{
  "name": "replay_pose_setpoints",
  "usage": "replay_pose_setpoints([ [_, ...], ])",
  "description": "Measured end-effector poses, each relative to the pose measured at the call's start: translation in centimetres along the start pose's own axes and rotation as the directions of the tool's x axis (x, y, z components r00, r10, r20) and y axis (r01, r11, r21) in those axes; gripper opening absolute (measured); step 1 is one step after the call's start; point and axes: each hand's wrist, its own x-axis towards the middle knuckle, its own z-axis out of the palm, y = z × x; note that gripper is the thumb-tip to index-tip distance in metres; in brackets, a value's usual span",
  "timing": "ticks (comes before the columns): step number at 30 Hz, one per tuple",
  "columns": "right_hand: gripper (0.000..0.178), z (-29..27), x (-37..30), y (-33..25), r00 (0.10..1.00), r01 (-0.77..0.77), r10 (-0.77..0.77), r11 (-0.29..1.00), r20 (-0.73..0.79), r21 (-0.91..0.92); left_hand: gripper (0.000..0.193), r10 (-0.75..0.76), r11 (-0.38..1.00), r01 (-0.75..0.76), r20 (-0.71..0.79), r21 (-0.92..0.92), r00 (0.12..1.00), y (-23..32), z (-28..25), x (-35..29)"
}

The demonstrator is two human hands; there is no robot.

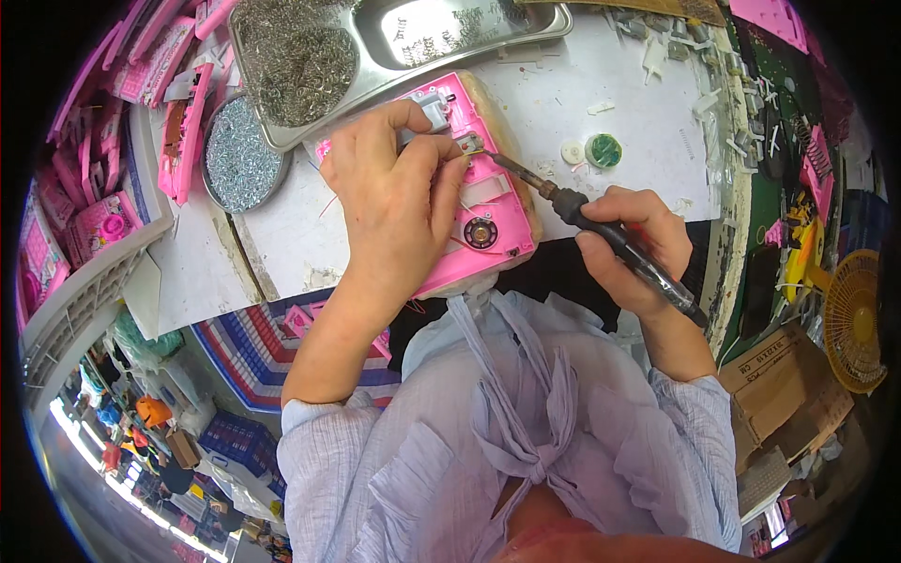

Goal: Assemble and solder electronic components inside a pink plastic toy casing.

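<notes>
An opened pink plastic toy casing [450, 269] lies on a pale fluffy pad [496, 113] at the table's near edge, its inside facing up. A small round speaker [481, 233] sits at its near end, and a grey plastic block [434, 113] at its far end. My left hand [389, 192] rests over the casing, thumb and fingers pinched beside a small metal part; what they pinch is hidden. In my right hand [648, 239] is a soldering iron [601, 218] with a black handle. Its tip meets the casing near a thin wire, close to my left fingertips.
Beyond the casing stands a metal tray [469, 51] with many small springs. A round dish of screws [244, 155] is left of it. A small green-filled pot [603, 150] stands at right. Pink casings [105, 225] crowd the left; a yellow fan [852, 319] stands far right.
</notes>
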Motion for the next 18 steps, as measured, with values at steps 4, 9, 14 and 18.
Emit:
replay_pose_setpoints([
  [4, 0.027, -0.03, 0.09, 0.03, 1.0, 0.003, -0.002, 1.0, -0.026, 0.029, 0.015, 0.003, 1.0, -0.004, -0.014, -0.015, 1.0, -0.19, 0.18, -0.11],
  [9, 0.028, -0.36, 0.09, -0.16, 0.999, -0.02, 0.02, 1.0, -0.03, 0.007, 0.015, 0.005, 1.0, -0.005, -0.013, -0.006, 1.0, -0.17, 0.19, -0.03],
  [14, 0.027, -0.78, 0.17, -0.31, 0.999, -0.023, 0.024, 1.0, -0.034, 0.017, 0.014, 0.008, 1.0, -0.008, -0.014, -0.002, 1.0, -0.09, 0.08, 0.07],
  [18, 0.027, -0.93, 0.24, -0.25, 0.999, -0.018, 0.021, 0.998, -0.049, 0.055, 0.014, 0.01, 1.0, -0.01, -0.023, -0.003, 1.0, -0.11, 0.16, 0.1],
])
